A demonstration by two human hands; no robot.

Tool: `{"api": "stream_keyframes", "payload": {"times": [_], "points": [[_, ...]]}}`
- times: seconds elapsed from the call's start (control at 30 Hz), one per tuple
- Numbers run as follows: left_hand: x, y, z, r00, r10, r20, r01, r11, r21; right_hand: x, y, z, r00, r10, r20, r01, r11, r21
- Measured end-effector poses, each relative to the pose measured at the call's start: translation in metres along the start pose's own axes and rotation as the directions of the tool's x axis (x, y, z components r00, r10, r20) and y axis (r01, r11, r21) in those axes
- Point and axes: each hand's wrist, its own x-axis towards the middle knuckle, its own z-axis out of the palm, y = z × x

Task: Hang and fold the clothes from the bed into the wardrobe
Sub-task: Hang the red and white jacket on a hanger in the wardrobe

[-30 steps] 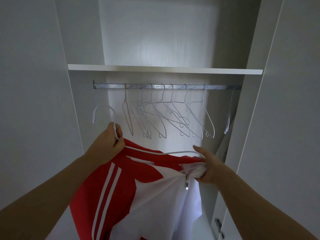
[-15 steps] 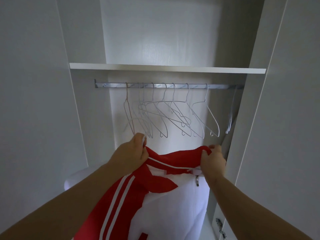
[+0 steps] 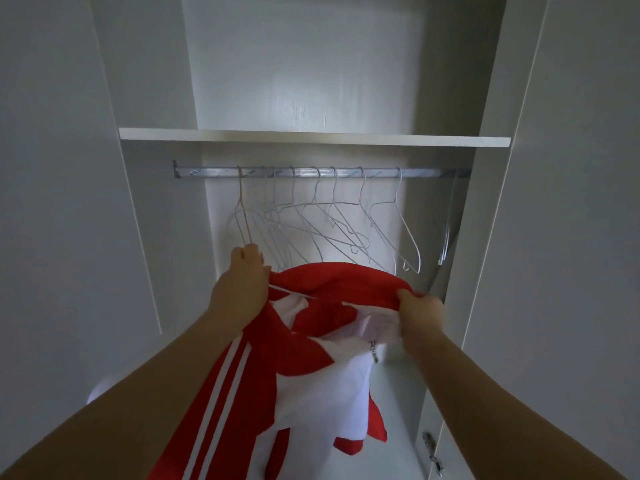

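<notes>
Open wardrobe [image 3: 156,220], both of the person's arms reaching in beneath the shelf [image 3: 311,137].

The left hand [image 3: 242,289] is gripping the jacket [image 3: 311,368] at the left end of its collar, fingers curled tight round the red cloth. Its knuckles are sitting just under the leftmost of the hangers [image 3: 332,220]; contact cannot be told.

The right hand [image 3: 420,313] is pinching the jacket at the collar's right end, thumb on top of the red edge and fingers bunched into the white lining beneath.

Between the two hands the collar is arching upward, its top overlapping the lower tips of the hangers in view. A short run of white wire [image 3: 291,292] is showing inside the collar near the left hand; where it leads is hidden by cloth.

The jacket is hanging down from both grips in front of the wardrobe opening, well below the rail [image 3: 426,173]. Red body, white front panel, two white stripes running down the sleeve beside the left forearm. A zip pull [image 3: 373,353] is dangling below the right hand.

The hangers, bare wire, are hanging in a loose row along the rail. A separate pair [image 3: 446,233] is hanging at the rail's far right end against the side wall.

A door hinge [image 3: 431,448] is showing at lower right.
</notes>
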Motion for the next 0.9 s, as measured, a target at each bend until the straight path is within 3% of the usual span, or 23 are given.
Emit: {"api": "stream_keyframes", "payload": {"times": [0.13,0.2,0.27,0.33,0.43,0.47,0.5,0.53,0.6,0.63,0.67,0.73,0.8,0.9], "points": [[0.003,0.017,-0.011,0.993,0.064,-0.1,-0.068,0.997,-0.044,0.003,-0.003,0.0,0.997,-0.052,-0.057,0.049,0.997,-0.056],[0.002,0.024,-0.009,0.991,0.079,-0.113,-0.081,0.997,-0.018,-0.007,-0.009,0.005,0.991,-0.119,0.055,0.121,0.992,-0.031],[-0.002,0.032,-0.004,0.994,0.086,-0.062,-0.084,0.996,0.038,-0.021,-0.014,0.014,0.948,-0.133,0.288,0.108,0.989,0.101],[-0.005,0.038,0.004,0.996,0.084,-0.011,-0.083,0.994,0.068,-0.038,-0.018,0.025,0.825,-0.101,0.556,-0.007,0.982,0.188],[-0.001,0.037,0.006,0.999,0.053,-0.013,-0.053,0.998,-0.034,-0.05,-0.022,0.032,0.527,0.013,0.85,0.084,0.994,-0.068],[0.002,0.033,0.004,0.999,0.05,-0.017,-0.051,0.994,-0.1,-0.05,-0.024,0.031,0.462,0.063,0.885,0.134,0.981,-0.14],[0.004,0.028,0.0,0.998,0.062,-0.016,-0.064,0.985,-0.16,-0.05,-0.027,0.03,0.474,0.075,0.877,0.16,0.972,-0.17],[0.006,0.023,-0.003,0.996,0.088,-0.011,-0.088,0.973,-0.211,-0.048,-0.03,0.028,0.555,0.041,0.831,0.175,0.97,-0.166],[0.008,0.016,-0.013,0.989,0.144,0.013,-0.132,0.937,-0.324,-0.039,-0.029,0.028,0.773,-0.22,0.596,0.322,0.944,-0.068],[0.007,0.015,-0.017,0.986,0.162,0.031,-0.138,0.912,-0.387,-0.034,-0.028,0.028,0.792,-0.352,0.499,0.474,0.869,-0.139],[0.007,0.015,-0.021,0.983,0.174,0.052,-0.133,0.885,-0.446,-0.032,-0.029,0.028,0.769,-0.413,0.488,0.601,0.729,-0.328],[0.007,0.018,-0.027,0.976,0.197,0.098,-0.117,0.843,-0.525,-0.03,-0.023,0.031,0.709,-0.351,0.612,0.703,0.417,-0.576],[0.008,0.021,-0.031,0.963,0.235,0.132,-0.124,0.822,-0.556,-0.028,-0.021,0.032,0.695,-0.343,0.632,0.719,0.326,-0.614],[0.008,0.023,-0.036,0.931,0.281,0.234,-0.139,0.865,-0.483,-0.026,-0.016,0.03,0.642,-0.511,0.571,0.732,0.187,-0.655]]}}
